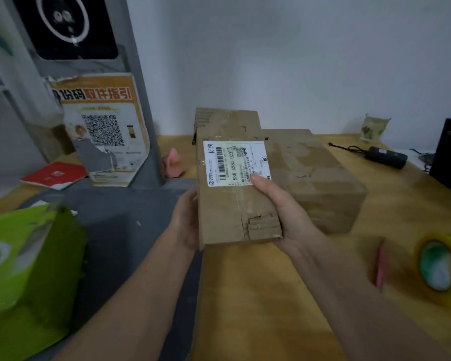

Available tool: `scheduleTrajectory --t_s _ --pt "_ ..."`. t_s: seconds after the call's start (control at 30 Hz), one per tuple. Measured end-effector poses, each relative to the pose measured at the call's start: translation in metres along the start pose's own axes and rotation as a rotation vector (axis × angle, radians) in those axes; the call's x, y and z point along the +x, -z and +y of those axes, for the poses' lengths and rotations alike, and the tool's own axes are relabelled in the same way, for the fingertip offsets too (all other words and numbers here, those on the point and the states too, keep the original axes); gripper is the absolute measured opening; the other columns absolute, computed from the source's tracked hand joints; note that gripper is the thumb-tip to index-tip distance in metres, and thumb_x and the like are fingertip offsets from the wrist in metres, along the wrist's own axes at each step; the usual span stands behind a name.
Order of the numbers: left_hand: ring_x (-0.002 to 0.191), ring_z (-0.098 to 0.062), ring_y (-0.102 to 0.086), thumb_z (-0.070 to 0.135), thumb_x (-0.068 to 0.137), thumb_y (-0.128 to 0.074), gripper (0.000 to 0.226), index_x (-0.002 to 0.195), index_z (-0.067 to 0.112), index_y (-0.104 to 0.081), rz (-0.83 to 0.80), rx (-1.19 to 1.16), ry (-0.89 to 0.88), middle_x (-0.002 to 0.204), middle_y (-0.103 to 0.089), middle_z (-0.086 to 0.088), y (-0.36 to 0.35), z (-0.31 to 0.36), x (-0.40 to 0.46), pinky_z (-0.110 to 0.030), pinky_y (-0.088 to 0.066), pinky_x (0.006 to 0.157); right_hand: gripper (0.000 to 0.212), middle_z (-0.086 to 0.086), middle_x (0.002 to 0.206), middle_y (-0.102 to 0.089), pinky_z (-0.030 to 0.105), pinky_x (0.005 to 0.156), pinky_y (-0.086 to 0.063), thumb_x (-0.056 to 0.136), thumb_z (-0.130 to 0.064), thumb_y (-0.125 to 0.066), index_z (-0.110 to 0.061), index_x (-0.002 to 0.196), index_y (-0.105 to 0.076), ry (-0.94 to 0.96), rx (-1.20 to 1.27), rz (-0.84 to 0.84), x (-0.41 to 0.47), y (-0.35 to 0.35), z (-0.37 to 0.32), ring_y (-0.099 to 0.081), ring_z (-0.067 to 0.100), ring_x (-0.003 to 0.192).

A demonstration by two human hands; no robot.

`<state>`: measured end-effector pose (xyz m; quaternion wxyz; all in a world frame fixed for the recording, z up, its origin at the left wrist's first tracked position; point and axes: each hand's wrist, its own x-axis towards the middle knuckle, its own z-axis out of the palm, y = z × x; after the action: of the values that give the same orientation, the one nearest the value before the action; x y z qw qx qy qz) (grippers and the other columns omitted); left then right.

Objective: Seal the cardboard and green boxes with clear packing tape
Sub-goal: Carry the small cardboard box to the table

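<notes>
A long cardboard box (229, 204) with a white shipping label is held above the wooden table, its near end dented. My left hand (186, 220) grips its left side and my right hand (287, 209) holds its right side, thumb on the label's corner. Clear tape runs along the box's top. A green box (24, 269) lies at the lower left on a grey mat. A roll of clear packing tape (440, 267) stands on edge at the right. A larger cardboard box (320, 178) rests behind the held one.
A grey post with an orange QR poster (107, 131) stands at the left, a red booklet (55, 174) beside it. A pink object (172, 162) lies near the wall. A black adapter with cable (385, 156), a glass cup (374, 127) and a pink pen (380, 267) are at the right.
</notes>
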<state>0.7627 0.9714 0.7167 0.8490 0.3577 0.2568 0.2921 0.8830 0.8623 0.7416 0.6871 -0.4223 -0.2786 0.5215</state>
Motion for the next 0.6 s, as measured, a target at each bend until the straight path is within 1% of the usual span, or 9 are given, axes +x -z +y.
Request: scheduleTrajectory --t_s 0.07,0.13,0.2,0.23,0.27,0.33,0.4,0.5,0.6 --pt "0.106 -0.029 -0.064 0.025 0.069 -0.064 0.035 0.097 0.007 -0.076 0.02 -0.081 -0.006 0.126 -0.064 -0.015 0.007 -0.004 -0.01 -0.043 -0.045 0.105 0.038 0.011 0.115 -0.07 0.045 0.096 -0.05 0.081 -0.029 -0.068 -0.014 0.116 -0.068 -0.02 0.016 0.021 -0.018 0.001 0.005 -0.067 0.028 0.107" --pt "0.107 -0.029 -0.061 0.024 0.072 -0.064 0.036 0.103 0.007 -0.072 0.055 -0.088 0.009 0.124 -0.062 -0.015 0.009 -0.009 -0.031 -0.042 -0.044 0.107 0.042 0.012 0.116 -0.07 0.047 0.098 -0.049 0.08 -0.031 -0.07 -0.012 0.118 -0.067 -0.052 0.019 0.023 -0.032 0.002 0.011 -0.065 0.03 0.11" --pt "0.08 -0.021 -0.069 0.023 0.087 -0.057 0.024 0.082 0.007 -0.074 0.058 -0.076 0.017 0.093 -0.07 -0.009 0.009 -0.019 -0.048 -0.033 -0.056 0.081 0.045 0.012 0.117 -0.069 0.048 0.1 -0.048 0.079 -0.032 -0.074 -0.012 0.119 -0.067 -0.05 0.019 0.02 -0.047 0.005 0.019 -0.065 0.031 0.11" --pt "0.066 -0.017 -0.068 0.024 0.092 -0.053 0.035 0.066 0.01 -0.07 0.069 -0.067 0.021 0.078 -0.068 -0.005 0.007 -0.023 -0.058 -0.027 -0.056 0.068 0.046 0.012 0.116 -0.07 0.048 0.099 -0.048 0.077 -0.032 -0.075 -0.012 0.118 -0.068 -0.049 0.022 0.019 -0.054 0.006 0.022 -0.065 0.03 0.109" --pt "0.064 -0.016 -0.067 0.028 0.094 -0.052 0.037 0.063 0.012 -0.065 0.088 -0.048 0.038 0.077 -0.067 -0.003 0.004 -0.026 -0.066 -0.025 -0.056 0.064 0.045 0.012 0.115 -0.07 0.047 0.098 -0.049 0.076 -0.032 -0.075 -0.012 0.116 -0.068 -0.051 0.029 0.022 -0.062 0.007 0.025 -0.066 0.03 0.107" --pt "0.091 -0.023 -0.07 0.044 0.091 -0.057 0.033 0.09 0.012 -0.068 0.06 -0.004 0.052 0.107 -0.071 -0.007 0.0 -0.034 -0.082 -0.034 -0.057 0.082 0.043 0.012 0.112 -0.071 0.045 0.095 -0.051 0.074 -0.032 -0.073 -0.013 0.112 -0.069 -0.054 0.061 0.042 -0.075 0.01 0.031 -0.068 0.028 0.101" --pt "0.115 -0.032 -0.063 0.061 0.087 -0.058 0.059 0.116 0.012 -0.071 0.029 0.064 0.05 0.124 -0.067 -0.012 0.002 -0.043 -0.094 -0.044 -0.049 0.099 0.053 0.012 0.112 -0.071 0.047 0.095 -0.051 0.071 -0.035 -0.077 -0.012 0.117 -0.067 -0.045 0.064 0.082 -0.085 0.014 0.038 -0.068 0.029 0.102" --pt "0.123 -0.035 -0.057 0.07 0.077 -0.06 0.073 0.126 0.016 -0.067 -0.024 0.164 0.048 0.129 -0.064 -0.015 0.006 -0.054 -0.114 -0.051 -0.042 0.106 0.085 0.012 0.115 -0.07 0.052 0.095 -0.051 0.055 -0.047 -0.089 -0.012 0.127 -0.059 -0.017 0.018 0.17 -0.095 0.018 0.043 -0.067 0.031 0.106" --pt "0.122 -0.034 -0.058 0.064 0.056 -0.084 0.09 0.133 0.025 -0.059 -0.084 0.323 0.039 0.132 -0.062 -0.012 0.016 -0.066 -0.127 -0.055 -0.047 0.1 0.083 0.01 0.115 -0.07 0.049 0.085 -0.056 0.057 -0.049 -0.088 -0.015 0.127 -0.058 0.0 0.003 0.229 -0.104 0.021 0.047 -0.068 0.031 0.103"
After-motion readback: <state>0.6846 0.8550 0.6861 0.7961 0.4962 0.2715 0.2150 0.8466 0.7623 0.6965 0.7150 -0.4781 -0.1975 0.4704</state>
